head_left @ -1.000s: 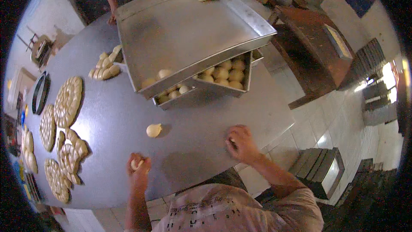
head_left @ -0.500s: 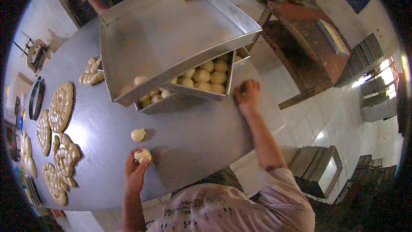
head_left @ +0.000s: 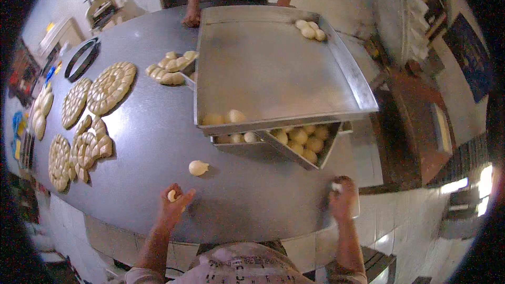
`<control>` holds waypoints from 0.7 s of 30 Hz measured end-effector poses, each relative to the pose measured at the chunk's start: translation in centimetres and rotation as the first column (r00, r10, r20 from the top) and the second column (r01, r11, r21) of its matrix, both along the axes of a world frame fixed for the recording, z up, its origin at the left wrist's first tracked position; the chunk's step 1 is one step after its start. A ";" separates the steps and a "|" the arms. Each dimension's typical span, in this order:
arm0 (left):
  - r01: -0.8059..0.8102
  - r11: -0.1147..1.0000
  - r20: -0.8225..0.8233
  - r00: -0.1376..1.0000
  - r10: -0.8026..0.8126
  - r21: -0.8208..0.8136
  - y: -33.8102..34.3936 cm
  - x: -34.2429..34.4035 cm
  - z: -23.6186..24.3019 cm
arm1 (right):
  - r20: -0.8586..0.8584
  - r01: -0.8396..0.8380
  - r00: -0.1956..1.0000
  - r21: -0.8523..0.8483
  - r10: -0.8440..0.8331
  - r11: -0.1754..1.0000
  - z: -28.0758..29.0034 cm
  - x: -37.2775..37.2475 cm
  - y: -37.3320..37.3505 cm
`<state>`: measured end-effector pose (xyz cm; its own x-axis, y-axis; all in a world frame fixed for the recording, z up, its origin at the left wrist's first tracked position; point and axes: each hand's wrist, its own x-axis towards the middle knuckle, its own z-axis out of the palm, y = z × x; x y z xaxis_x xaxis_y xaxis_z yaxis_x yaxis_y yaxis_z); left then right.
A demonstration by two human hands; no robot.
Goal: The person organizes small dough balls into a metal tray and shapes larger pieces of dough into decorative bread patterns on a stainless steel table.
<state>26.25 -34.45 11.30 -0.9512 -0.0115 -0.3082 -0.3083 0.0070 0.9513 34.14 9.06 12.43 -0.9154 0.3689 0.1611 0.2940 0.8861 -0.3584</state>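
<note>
My left hand [head_left: 177,203] is closed over a pale piece of dough [head_left: 172,195], only part of which shows between the fingers. Just beyond it, a dough ball [head_left: 198,168] with a small pinched tip rests on the metal table. Over by the table's right edge, my right hand [head_left: 343,200] is curled around something small and white, too blurred to name. Ahead of both hands stands a large metal tray [head_left: 258,68], with a few dough balls [head_left: 310,30] in its far right corner and two more at its near left. Lower trays [head_left: 321,160] beneath it hold several dough balls.
Coiled rounds of dough pieces [head_left: 111,88] lie on the left of the table, near a black ring [head_left: 81,59]. More dough pieces [head_left: 171,67] sit beside the tray. Another person's hand [head_left: 191,19] rests at the far edge. A brown wooden stand [head_left: 415,121] is on the right.
The view has swung, so the table and trays sit differently in it. The dough in my left hand is now more covered by fingers. Another person's arms show more fully at the far side.
</note>
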 end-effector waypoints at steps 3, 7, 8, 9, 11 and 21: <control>-0.053 0.998 -0.023 0.998 0.053 0.030 -1.7 0.0 1.6 | 0.005 0.031 0.999 -0.728 -0.040 0.685 6.7 -3.1 1.7; -0.062 0.978 0.016 0.998 0.060 0.198 -0.5 1.1 2.7 | -0.440 -0.547 0.837 -0.675 0.324 0.496 14.3 -13.8 -5.2; -0.029 0.975 0.027 0.999 0.023 0.218 -0.3 1.2 2.3 | -0.415 -0.608 0.794 -0.541 0.444 0.581 15.9 -16.5 -6.8; 0.019 0.990 0.006 1.000 -0.020 0.141 -0.5 1.3 1.9 | -0.337 -0.637 0.763 -0.531 0.551 0.558 16.3 -19.4 -8.8; 0.144 0.990 -0.040 0.989 -0.144 -0.001 -0.9 1.5 1.3 | -0.104 -0.645 0.713 -0.486 0.693 0.590 17.2 -22.4 -10.9; 0.166 0.692 -0.007 0.974 -0.226 0.702 -2.1 1.9 3.8 | -0.263 -0.819 0.563 -0.304 0.783 0.487 14.5 -14.1 -19.6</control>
<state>28.18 -36.56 15.14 -0.8809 0.4187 -0.2206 -0.4457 -0.5772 0.6842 20.01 -10.57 26.97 -0.8356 -0.4748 0.2762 -0.5203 0.5229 -0.6752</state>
